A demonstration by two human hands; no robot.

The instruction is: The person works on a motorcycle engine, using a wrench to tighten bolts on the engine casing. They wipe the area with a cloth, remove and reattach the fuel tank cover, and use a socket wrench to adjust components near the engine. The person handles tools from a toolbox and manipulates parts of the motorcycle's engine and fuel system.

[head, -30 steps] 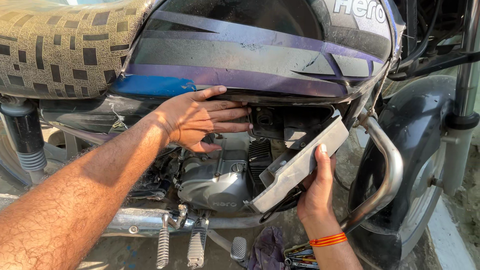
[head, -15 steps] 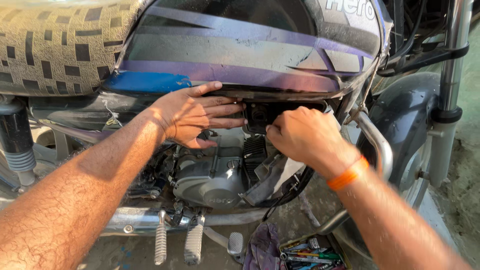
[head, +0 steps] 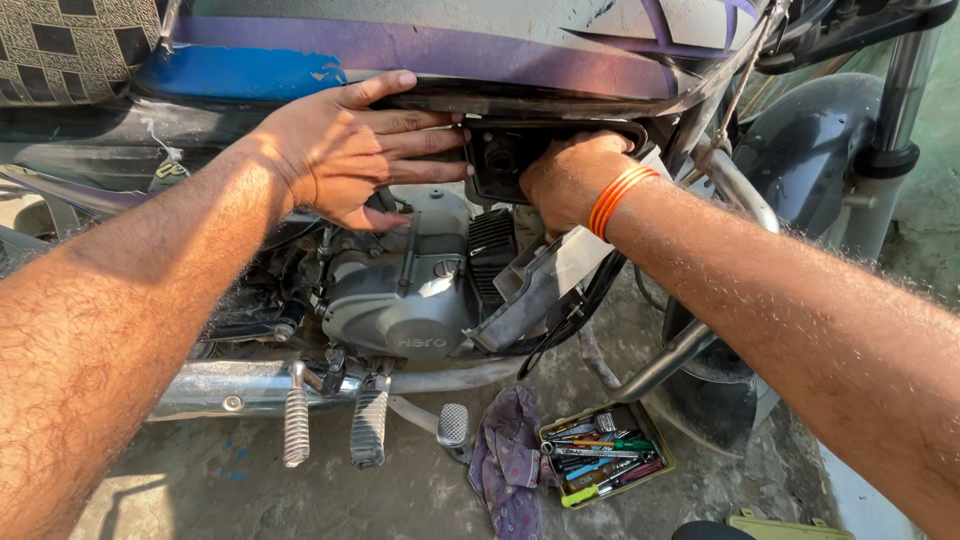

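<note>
A motorcycle stands side-on with a purple and blue fuel tank (head: pixel 420 45) across the top. My left hand (head: pixel 360 150) lies flat under the tank's lower edge, fingers spread and holding nothing. My right hand (head: pixel 568 178), with an orange band on the wrist, reaches into the dark opening beside a black housing (head: pixel 500 160); its fingertips are hidden inside. A grey plastic side cover (head: pixel 530 290) leans tilted just below that wrist, against the engine (head: pixel 400 300).
A chrome exhaust pipe (head: pixel 225 385), two footpegs (head: pixel 370 425) and a pedal (head: pixel 452 425) sit low. On the ground lie a purple rag (head: pixel 510 460) and a tray of small tools (head: pixel 605 455). The crash bar (head: pixel 690 350), dark front fender (head: pixel 800 150) and fork (head: pixel 890 120) stand at right.
My right hand has left the lower edge of the grey cover and risen into the opening under the tank. The view has moved closer. My left hand has stayed in place.
</note>
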